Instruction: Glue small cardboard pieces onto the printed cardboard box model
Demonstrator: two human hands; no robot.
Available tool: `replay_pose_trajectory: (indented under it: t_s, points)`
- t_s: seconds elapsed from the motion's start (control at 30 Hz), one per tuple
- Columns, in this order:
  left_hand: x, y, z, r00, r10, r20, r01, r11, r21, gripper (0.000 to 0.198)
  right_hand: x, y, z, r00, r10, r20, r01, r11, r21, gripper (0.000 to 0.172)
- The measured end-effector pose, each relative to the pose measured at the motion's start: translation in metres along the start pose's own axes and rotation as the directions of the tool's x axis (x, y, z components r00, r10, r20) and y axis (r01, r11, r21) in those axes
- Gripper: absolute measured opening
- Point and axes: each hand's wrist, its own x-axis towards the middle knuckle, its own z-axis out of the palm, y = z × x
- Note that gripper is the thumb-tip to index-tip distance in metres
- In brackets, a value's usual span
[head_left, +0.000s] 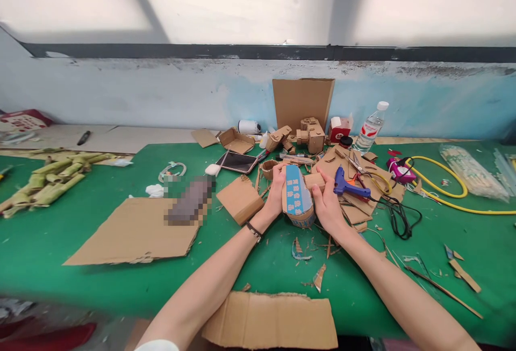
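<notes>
A rounded cardboard model (297, 192) with blue printing on its face is held up over the middle of the green table. My left hand (274, 195) grips its left side, fingers mostly hidden behind it. On the other side, my right hand (328, 206) is closed round a small cardboard piece (313, 180) that meets the model's right side. Whether the two are joined I cannot tell. A blue glue gun (351, 185) lies just right of my right hand. Behind the model sit a cardboard ring (268, 169) and a camera-shaped cardboard model (312, 135).
Cardboard sheets (121, 233) lie left and at the front edge (270, 321). Scissors (357, 164) rest on scraps at right, near a water bottle (371, 128), black cord (399, 216) and yellow cable (455, 165). A phone (237, 162) and green stalks (56, 179) lie left.
</notes>
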Motion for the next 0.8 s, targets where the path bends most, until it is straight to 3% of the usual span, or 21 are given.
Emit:
replay_pose_trajectory:
  t_s: [0.8]
  points:
    - [-0.0009, 0.0029, 0.0020, 1.000, 0.021, 0.005, -0.021, 0.999, -0.047, 0.059, 0.0004, -0.0044, 0.0026, 0.999, 0.018, 0.035, -0.018, 1.000, 0.007, 0.080]
